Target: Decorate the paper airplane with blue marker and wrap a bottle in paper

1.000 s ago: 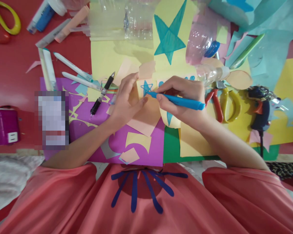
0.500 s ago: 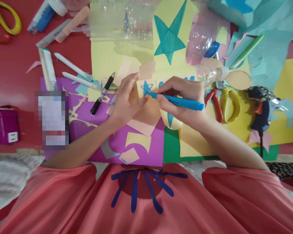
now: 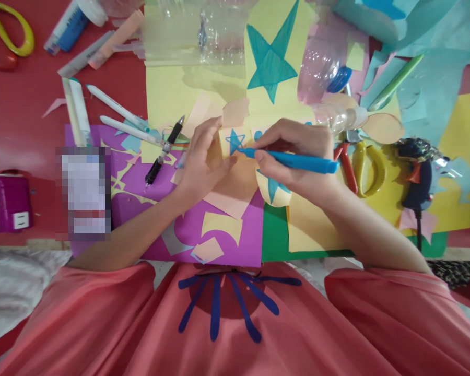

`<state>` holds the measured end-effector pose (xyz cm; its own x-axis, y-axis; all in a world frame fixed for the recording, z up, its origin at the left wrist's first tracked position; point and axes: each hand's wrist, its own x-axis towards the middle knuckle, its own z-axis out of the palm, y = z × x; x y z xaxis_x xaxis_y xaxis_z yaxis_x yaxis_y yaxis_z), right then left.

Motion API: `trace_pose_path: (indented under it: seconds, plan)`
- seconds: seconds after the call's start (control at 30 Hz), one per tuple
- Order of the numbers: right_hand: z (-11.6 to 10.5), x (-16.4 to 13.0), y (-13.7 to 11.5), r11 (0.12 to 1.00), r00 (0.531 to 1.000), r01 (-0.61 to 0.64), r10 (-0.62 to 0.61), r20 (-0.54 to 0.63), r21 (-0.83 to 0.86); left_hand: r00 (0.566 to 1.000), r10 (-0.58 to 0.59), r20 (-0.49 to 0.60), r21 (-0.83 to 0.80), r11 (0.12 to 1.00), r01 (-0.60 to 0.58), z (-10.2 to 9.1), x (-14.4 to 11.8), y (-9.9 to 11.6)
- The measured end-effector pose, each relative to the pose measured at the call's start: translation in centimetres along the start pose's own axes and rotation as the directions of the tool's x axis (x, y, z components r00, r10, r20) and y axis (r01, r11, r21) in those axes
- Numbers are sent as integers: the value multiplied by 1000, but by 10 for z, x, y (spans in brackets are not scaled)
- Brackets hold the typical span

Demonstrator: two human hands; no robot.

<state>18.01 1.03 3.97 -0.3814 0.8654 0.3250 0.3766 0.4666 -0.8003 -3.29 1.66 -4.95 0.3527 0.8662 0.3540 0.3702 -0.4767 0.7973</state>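
My right hand (image 3: 301, 154) grips a blue marker (image 3: 297, 161) between thumb and fingers. Its tip touches a small pale-yellow piece of paper (image 3: 224, 137) that bears a blue star (image 3: 235, 141), partly filled in and partly outlined. At the left of this paper, my left hand (image 3: 203, 159) holds it, fingers at the far side and thumb near the lower edge. Beneath lies a peach sheet (image 3: 233, 201). Below my right hand a rounded yellow cutout (image 3: 276, 197) with a blue star is partly covered.
A large teal star (image 3: 272, 62) on yellow paper lies beyond my hands, beside clear plastic bottles (image 3: 321, 62). Red-and-yellow-handled pliers (image 3: 370, 169) and a dark-blue glue gun (image 3: 418, 183) are at right. A black pen (image 3: 164, 151), white markers (image 3: 117, 107) and a blurred-out phone-like object (image 3: 86, 193) sit left.
The back end of the blue marker has swung slightly right and up as my right hand shifted a little to the right. My left hand and the paper stay put.
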Motion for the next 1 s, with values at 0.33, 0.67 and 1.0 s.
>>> trace_pose_path:
  seconds: [0.33, 0.67, 1.0]
  plan:
    - [0, 2, 0, 998, 999, -46, 47, -12, 42, 1000, -26, -5, 12, 1000, 26, 0, 1, 4]
    - [-1, 2, -2, 997, 997, -68, 70, -23, 45, 999, -30, 17, 24, 999, 29, -2, 1, 3]
    - [-1, 1, 0, 997, 997, -72, 73, -22, 28, 1000, -12, -4, 7, 1000, 12, 3, 0, 3]
